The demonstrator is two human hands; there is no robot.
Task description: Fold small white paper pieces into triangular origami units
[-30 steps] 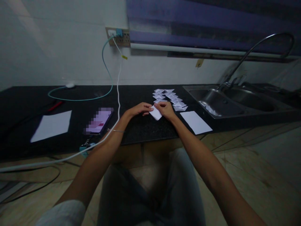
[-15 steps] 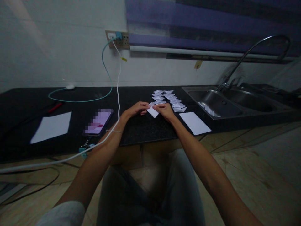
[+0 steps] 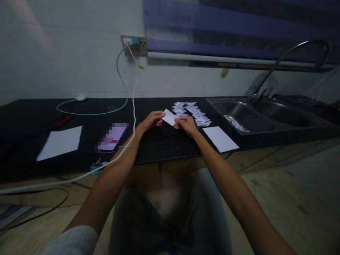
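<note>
At far left we have a sheet (image 3: 60, 142) flat on the dark counter (image 3: 164, 148), then a phone (image 3: 114, 137) and a white cable (image 3: 134, 106). Our left hand (image 3: 153, 118) pinches one end of a small paper (image 3: 169, 117), which we hold over the counter; our right hand (image 3: 187, 124) pinches the other end, thumb against fingers. Just beyond lie folded pieces (image 3: 199, 117) in two rows, then a second sheet (image 3: 221, 139) near the sink (image 3: 265, 130).
</note>
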